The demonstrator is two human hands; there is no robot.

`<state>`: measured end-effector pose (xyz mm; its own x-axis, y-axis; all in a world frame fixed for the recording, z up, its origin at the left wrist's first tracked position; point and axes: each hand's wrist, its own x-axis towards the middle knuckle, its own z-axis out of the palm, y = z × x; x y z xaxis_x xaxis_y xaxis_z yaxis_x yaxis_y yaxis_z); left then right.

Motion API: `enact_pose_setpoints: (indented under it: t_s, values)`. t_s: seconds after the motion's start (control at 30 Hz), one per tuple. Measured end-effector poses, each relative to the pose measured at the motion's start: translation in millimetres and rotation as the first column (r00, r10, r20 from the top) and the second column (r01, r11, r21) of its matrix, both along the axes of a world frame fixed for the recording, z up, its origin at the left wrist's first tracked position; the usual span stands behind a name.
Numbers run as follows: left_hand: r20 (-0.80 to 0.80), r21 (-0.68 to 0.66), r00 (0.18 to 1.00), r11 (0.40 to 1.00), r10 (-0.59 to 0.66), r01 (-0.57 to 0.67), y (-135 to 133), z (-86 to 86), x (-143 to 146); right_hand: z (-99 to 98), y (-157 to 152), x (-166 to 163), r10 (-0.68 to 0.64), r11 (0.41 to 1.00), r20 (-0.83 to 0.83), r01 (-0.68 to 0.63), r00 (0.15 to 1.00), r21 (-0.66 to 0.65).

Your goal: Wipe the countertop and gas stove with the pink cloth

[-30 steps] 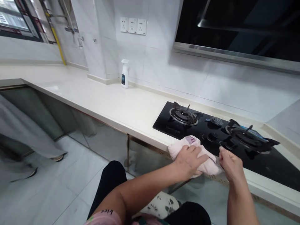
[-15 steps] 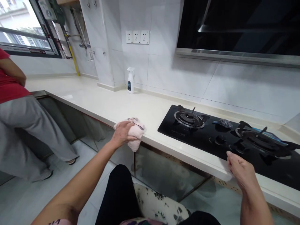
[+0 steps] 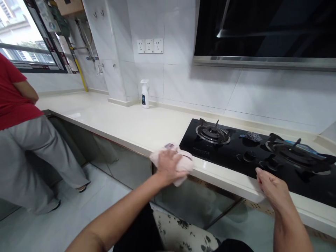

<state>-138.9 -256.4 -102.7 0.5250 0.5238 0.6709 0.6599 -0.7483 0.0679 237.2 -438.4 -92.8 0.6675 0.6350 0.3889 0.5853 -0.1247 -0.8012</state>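
Under my left hand (image 3: 169, 167) a pale pink cloth (image 3: 187, 161) is gripped and pressed on the front edge of the cream countertop (image 3: 123, 127), with part of it hanging over. Cloth and hand are just left of the black gas stove (image 3: 210, 150). My right hand (image 3: 271, 183) is closed, its fingers curled, resting at the counter's front edge before the stove knobs (image 3: 249, 155). Nothing shows in that hand, though its palm side is hidden.
A white spray bottle (image 3: 145, 94) stands by the wall. A steel scrubber (image 3: 253, 137) lies between the burners. A person in a red top (image 3: 18, 94) stands at the left. Below me is a floral-covered seat (image 3: 183, 229); the range hood (image 3: 262, 31) hangs above.
My left hand has slid the cloth to the right along the counter edge, closer to the stove. The right hand has barely moved. At the left, the person has shifted slightly.
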Motion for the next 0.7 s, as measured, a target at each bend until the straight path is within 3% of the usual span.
enact_pose_setpoints:
  t_s: [0.17,0.3,0.47,0.6,0.7]
  values:
    - [-0.15,0.053,0.945,0.952,-0.29,0.301,-83,-0.5,134,9.2,-4,-5,-0.012,0.991,-0.121,-0.005,0.993,-0.134]
    - [-0.215,0.094,0.877,0.885,-0.429,0.456,-116,11.9,191,17.4,-7,-11,-0.102,0.989,-0.188,0.079,0.977,-0.128]
    - [-0.199,0.038,0.874,0.888,-0.443,0.459,-113,17.1,185,23.1,-10,-16,-0.14,0.987,-0.237,0.115,0.961,-0.116]
    - [-0.138,0.029,0.896,0.903,-0.422,0.43,-88,11.6,154,15.7,-10,-9,-0.059,0.99,-0.134,0.041,0.989,-0.135]
    - [-0.067,0.04,0.921,0.921,-0.384,0.387,-61,6.5,114,7.1,-9,-1,-0.005,0.995,-0.074,-0.003,0.997,-0.099]
